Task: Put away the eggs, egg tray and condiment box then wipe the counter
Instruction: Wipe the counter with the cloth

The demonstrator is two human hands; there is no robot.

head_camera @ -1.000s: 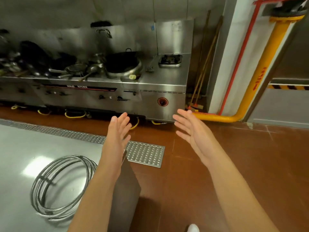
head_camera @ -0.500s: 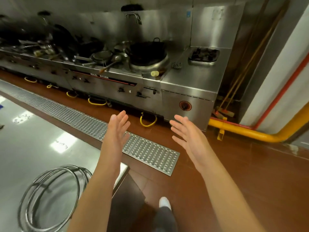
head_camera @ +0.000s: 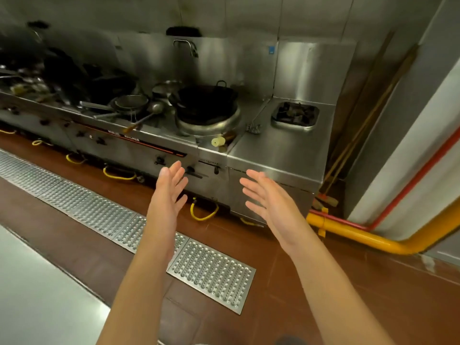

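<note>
View swings left, wire rings gone from desk (head_camera: 37, 282) corner; left hand (head_camera: 165, 197), right hand (head_camera: 271, 197) raised empty, fingers wide, palms facing, likely walking toward wok range (head_camera: 281, 150).

A steel wok range (head_camera: 281, 150) lines the grey wall (head_camera: 249, 18); drain grates (head_camera: 211, 272) cross the brown floor (head_camera: 348, 295).

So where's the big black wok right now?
Head view, upper centre: the wok sits on the stove's round burner ring, right of the ladle, left of the small square burner.
</note>
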